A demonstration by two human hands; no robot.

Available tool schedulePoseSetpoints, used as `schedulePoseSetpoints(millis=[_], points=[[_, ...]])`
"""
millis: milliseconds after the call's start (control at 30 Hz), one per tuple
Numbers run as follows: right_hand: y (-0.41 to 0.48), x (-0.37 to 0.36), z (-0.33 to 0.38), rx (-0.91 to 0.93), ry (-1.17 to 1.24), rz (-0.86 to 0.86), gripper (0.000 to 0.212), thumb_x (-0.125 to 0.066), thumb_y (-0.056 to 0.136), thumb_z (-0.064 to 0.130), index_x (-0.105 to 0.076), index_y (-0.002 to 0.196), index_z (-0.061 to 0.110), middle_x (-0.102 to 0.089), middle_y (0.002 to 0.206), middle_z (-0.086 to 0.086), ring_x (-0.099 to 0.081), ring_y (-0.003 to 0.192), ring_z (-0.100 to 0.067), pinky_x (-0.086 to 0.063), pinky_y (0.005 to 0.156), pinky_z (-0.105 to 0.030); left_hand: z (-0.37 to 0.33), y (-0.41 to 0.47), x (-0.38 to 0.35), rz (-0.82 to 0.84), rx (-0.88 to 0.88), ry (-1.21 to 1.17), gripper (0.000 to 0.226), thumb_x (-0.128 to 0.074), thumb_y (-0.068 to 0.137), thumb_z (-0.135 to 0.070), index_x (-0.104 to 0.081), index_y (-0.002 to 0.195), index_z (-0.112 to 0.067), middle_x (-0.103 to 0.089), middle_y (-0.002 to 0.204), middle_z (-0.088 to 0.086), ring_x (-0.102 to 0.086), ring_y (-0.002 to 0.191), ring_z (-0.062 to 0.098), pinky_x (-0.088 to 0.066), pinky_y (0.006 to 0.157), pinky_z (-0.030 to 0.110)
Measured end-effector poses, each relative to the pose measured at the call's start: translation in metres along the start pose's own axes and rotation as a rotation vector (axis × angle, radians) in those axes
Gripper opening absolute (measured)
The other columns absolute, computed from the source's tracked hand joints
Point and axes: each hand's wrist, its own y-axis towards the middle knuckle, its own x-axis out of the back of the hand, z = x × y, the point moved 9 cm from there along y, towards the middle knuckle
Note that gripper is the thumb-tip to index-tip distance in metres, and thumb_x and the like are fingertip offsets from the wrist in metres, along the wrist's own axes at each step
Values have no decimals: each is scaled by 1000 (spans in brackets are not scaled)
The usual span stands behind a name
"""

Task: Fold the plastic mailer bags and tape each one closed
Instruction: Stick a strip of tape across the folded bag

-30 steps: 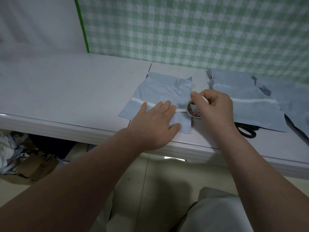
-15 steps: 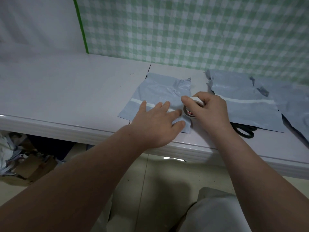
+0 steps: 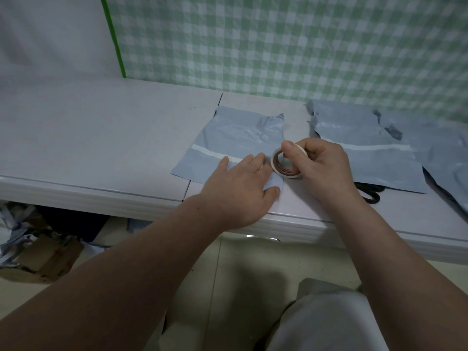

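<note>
A grey plastic mailer bag (image 3: 235, 138) lies flat on the white table (image 3: 101, 138), its white adhesive strip running across it. My left hand (image 3: 240, 191) presses flat on the bag's near right part, fingers straight. My right hand (image 3: 319, 168) grips a roll of white tape (image 3: 285, 165), held on edge just above the bag's right edge, thumb on top of the roll. The tape's loose end is hidden by my fingers.
More grey mailer bags (image 3: 364, 150) lie to the right, one overlapping another (image 3: 440, 153). Black scissors (image 3: 372, 196) poke out from under them near the table's front edge. A green checked cloth (image 3: 278, 41) hangs behind. Cardboard and scraps (image 3: 33, 249) sit on the floor at left.
My right hand has brought the tape roll left toward my left hand's fingertips and tipped it more upright. My left hand stays pressed on the bag.
</note>
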Motion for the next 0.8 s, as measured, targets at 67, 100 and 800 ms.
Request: schedulePoseSetpoints(millis=[67, 100, 800], points=[[1, 0, -2, -13, 23, -6, 33, -67, 84, 40, -68, 68, 11, -60, 57, 5, -51, 56, -5, -40, 58, -23, 0, 0, 0, 8, 6, -8, 57, -22, 99, -43, -14, 150, -18, -10, 158, 0, -9, 143, 15, -6, 115, 46], [1, 1, -2, -18, 25, -17, 34, -68, 83, 40, -69, 68, 10, -61, 58, 2, -52, 57, -7, -41, 60, -25, 0, 1, 0, 6, 6, -5, 57, -22, 99, -43, -14, 150, -18, -10, 158, 0, -9, 144, 15, -6, 115, 47], [-2, 12, 4, -2, -186, -148, 34, -65, 78, 32, -48, 55, 13, -56, 60, -5, -46, 59, -14, -38, 59, -31, -1, 0, -3, 19, -7, 42, 51, -16, 99, -47, -9, 149, -37, -6, 159, 5, -6, 146, 20, -4, 115, 56]])
